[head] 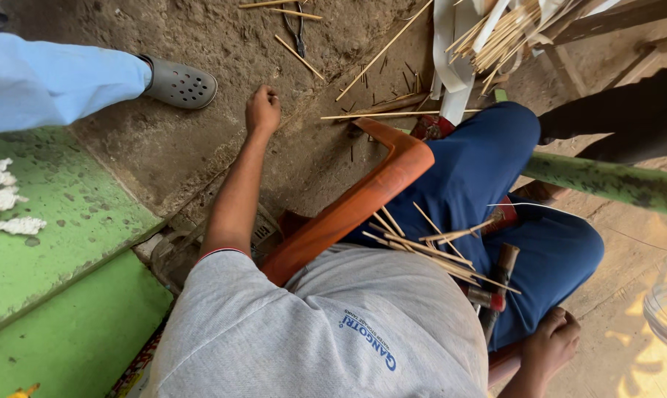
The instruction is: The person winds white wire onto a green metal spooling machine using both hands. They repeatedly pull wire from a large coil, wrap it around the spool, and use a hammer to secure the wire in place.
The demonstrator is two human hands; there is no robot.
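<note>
I sit on an orange plastic chair [363, 199] in a grey shirt and blue trousers. My left hand [263, 109] reaches down to the dirt floor left of the chair, with its fingers curled together against the ground; nothing shows in it. My right hand [550, 343] rests by my right thigh at the chair's edge, fingers curled with nothing visible in them. Several thin bamboo splints [429, 247] lie across my lap. Beside them lies a dark-handled tool with a red band [494, 291].
Another person's light blue trouser leg and grey clog [178, 83] stand at the upper left. Loose bamboo sticks [381, 51] and a bundle of splints [499, 33] lie on the dirt ahead. A green bamboo pole [606, 180] crosses on the right. A green painted step [46, 214] is on the left.
</note>
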